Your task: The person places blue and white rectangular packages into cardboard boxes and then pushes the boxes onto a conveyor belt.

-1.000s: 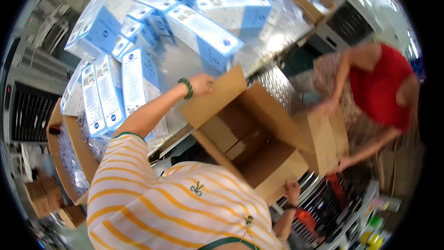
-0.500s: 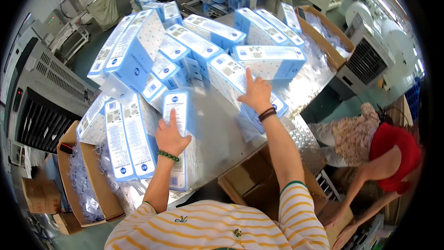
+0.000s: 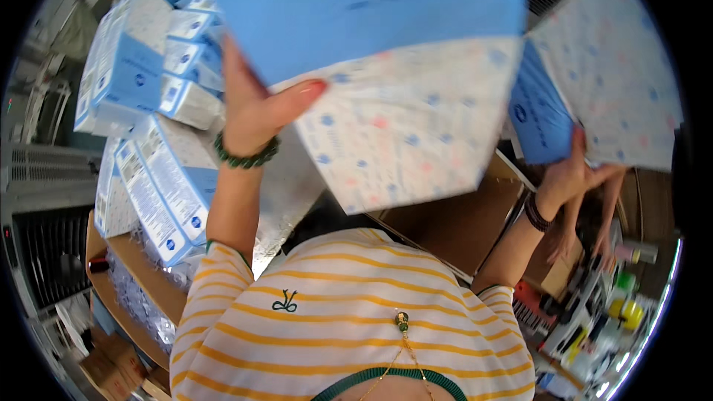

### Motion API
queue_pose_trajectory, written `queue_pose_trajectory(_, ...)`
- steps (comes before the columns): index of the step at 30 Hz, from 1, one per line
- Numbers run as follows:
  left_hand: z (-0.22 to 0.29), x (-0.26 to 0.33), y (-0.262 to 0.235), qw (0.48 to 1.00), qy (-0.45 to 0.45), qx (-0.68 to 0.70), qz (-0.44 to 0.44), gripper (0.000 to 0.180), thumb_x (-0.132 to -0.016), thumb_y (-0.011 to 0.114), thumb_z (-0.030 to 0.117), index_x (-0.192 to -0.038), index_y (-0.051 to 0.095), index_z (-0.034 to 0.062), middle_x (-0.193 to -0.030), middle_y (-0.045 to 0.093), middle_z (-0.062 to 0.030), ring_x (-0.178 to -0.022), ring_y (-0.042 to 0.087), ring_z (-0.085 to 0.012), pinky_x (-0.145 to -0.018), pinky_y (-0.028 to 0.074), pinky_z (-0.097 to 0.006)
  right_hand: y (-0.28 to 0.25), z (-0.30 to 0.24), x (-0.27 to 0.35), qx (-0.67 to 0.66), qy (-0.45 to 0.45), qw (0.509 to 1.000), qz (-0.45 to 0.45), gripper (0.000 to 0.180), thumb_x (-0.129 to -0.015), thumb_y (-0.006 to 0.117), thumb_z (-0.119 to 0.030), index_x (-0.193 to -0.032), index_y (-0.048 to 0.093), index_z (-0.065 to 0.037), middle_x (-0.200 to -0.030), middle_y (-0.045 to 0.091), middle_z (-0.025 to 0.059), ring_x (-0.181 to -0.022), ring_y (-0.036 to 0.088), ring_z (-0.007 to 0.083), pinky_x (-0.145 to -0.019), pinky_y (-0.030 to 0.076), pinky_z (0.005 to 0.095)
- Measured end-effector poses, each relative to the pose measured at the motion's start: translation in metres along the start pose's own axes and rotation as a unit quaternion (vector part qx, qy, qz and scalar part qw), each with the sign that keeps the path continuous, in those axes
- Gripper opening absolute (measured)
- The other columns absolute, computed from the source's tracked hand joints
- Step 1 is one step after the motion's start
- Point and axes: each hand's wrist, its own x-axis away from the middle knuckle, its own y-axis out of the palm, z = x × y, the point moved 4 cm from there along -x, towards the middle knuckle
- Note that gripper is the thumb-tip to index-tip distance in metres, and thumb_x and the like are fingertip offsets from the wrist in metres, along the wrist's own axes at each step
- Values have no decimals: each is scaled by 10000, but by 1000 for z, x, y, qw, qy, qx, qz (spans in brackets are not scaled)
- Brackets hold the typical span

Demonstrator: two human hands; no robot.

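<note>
Left grip (image 3: 252, 108) and right grip (image 3: 568, 174) are each clasping a blue-white package (image 3: 412, 104) near the open carton (image 3: 449, 226), apparently a carrying step, next needing steadiness.

We are holding one large blue-and-white pack (image 3: 401, 104) with our left hand (image 3: 252, 119), thumb lying across it, while our right hand (image 3: 562, 177) is gripping a second pack (image 3: 613, 74). More packs (image 3: 126, 82) are resting toward the left edge of the surface (image 3: 288, 182). Near its left corner closest to us, a carton (image 3: 162, 297) is holding clear plastic (image 3: 141, 315). Beyond the near edge, an open carton (image 3: 445, 226) is sitting beneath our packs; another person's hands (image 3: 562, 245) are showing near our right forearm.
</note>
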Motion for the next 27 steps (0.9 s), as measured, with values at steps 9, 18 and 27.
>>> queue_pose_trajectory(9,-158,89,196,632,152,-394,-649,864,-515,760,314,-1300,400,320,-1027,528,-100,-924,488,-298,-697,444,-435,-225,-30,53,189,54,979,58,370,-796,627,-112,-1128,536,24,-1153,538,162,-1022,536,274,-901,425,428)
queue_pose_trajectory(18,-288,247,203,335,6,-263,-905,522,-716,659,397,-1149,542,131,-1090,578,-146,-996,536,-328,-831,432,-436,-73,81,218,388,-51,683,-616,811,-571,727,-91,-1319,423,-167,-917,495,157,-915,475,352,-798,359,435)
queue_pose_trajectory(27,-90,-93,-40,956,-8,-266,-123,336,-801,619,177,-1107,566,46,-1012,609,-48,-922,566,-119,-813,460,-269,104,12,182,-65,206,774,-595,156,-800,631,-163,-767,645,-11,-616,604,122,-535,593,235,-521,458,329)
